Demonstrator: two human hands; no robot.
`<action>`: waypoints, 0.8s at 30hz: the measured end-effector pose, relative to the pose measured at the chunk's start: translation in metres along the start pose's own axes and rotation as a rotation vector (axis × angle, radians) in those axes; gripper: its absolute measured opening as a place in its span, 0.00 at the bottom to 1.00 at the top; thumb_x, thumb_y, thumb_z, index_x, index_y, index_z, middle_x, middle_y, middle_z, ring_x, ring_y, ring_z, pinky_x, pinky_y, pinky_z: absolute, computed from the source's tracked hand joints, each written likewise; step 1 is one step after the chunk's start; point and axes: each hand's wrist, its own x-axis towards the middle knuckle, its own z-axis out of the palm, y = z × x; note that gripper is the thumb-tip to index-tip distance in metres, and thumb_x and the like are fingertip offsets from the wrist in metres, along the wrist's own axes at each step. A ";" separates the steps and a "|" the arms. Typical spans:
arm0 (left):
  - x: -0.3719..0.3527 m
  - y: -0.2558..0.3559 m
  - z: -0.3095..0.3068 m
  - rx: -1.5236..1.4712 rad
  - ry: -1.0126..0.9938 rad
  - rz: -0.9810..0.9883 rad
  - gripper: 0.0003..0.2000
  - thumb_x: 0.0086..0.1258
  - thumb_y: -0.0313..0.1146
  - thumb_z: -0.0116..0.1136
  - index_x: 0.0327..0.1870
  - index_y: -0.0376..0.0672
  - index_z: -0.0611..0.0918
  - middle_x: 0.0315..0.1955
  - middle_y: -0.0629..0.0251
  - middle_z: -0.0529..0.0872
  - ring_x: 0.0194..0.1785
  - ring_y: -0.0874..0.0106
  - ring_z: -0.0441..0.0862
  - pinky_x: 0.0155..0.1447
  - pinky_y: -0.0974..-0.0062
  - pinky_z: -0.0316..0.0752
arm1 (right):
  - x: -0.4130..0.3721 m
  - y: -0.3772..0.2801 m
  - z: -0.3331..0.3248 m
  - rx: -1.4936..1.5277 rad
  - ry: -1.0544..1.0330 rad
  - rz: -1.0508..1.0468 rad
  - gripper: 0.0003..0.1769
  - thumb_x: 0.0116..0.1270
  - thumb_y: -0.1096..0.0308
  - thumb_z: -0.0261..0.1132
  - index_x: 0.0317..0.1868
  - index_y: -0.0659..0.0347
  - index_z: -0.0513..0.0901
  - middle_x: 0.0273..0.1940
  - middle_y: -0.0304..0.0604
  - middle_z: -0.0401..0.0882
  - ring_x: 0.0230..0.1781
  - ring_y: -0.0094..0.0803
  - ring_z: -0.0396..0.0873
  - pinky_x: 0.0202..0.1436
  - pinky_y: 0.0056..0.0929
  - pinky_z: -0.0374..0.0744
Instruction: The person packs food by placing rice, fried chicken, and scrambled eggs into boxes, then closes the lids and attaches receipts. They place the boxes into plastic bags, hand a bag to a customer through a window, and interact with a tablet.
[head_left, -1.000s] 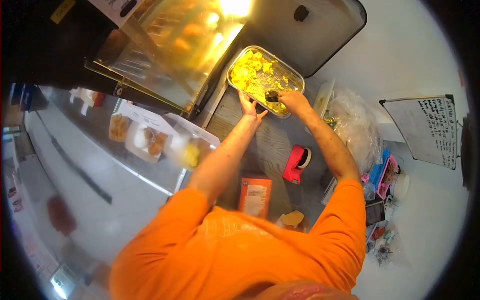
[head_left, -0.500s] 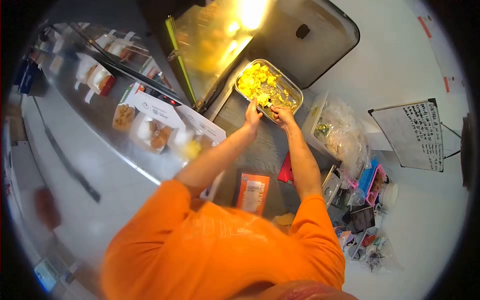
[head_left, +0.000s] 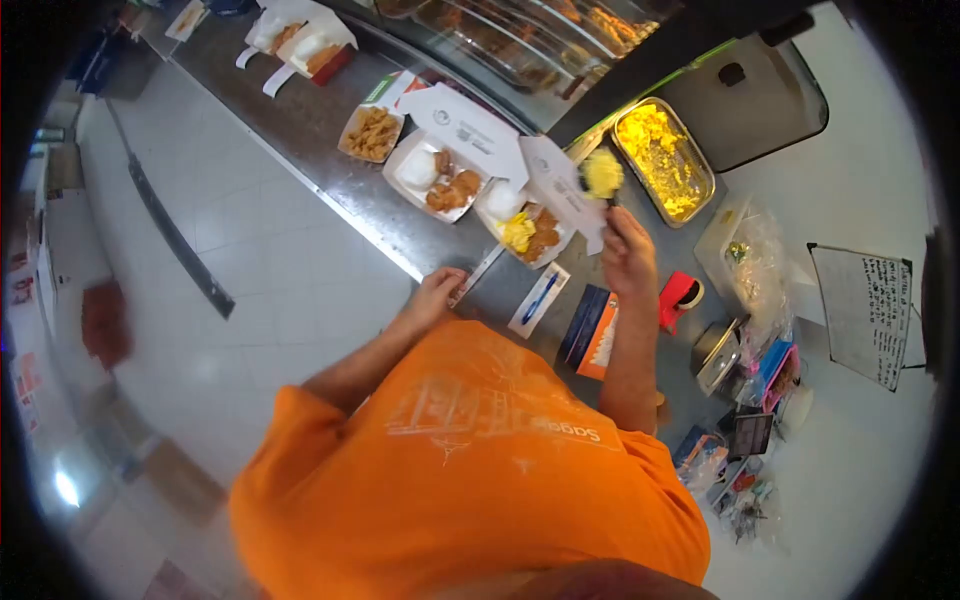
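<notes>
My right hand (head_left: pixel 629 255) is closed round the handle of a dark spoon-like utensil (head_left: pixel 612 199). A lump of yellow scrambled egg (head_left: pixel 602 174) sits on its end, above the raised lid of the nearest white meal box (head_left: pixel 566 190). That box holds white rice, fried chicken and some egg (head_left: pixel 518 232). Behind my right hand lies the metal tray (head_left: pixel 712 190) with more scrambled egg. My left hand (head_left: pixel 440 293) is by the counter's front edge, fingers curled together; what they grip, if anything, cannot be made out.
Beside the nearest box stands another open box with rice and chicken (head_left: pixel 452 190), then a fried-chicken carton (head_left: pixel 371 133). A blue pen (head_left: pixel 540 298), an orange-and-blue box (head_left: pixel 592 332) and red tape dispenser (head_left: pixel 678 302) lie nearer me. A glass display case (head_left: pixel 500 50) stands behind.
Both hands have left the egg tray. My right hand has carried a lump of egg left toward the nearest box; my left hand has moved to the counter edge. The view has shifted.
</notes>
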 end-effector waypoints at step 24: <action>0.021 -0.002 -0.022 0.861 -0.702 0.179 0.16 0.65 0.33 0.53 0.53 0.41 0.76 0.46 0.58 0.80 0.50 0.63 0.76 0.55 0.70 0.71 | 0.004 0.052 0.039 0.130 0.339 -0.336 0.03 0.65 0.72 0.59 0.32 0.57 0.77 0.24 0.33 0.73 0.16 0.17 0.63 0.15 0.16 0.64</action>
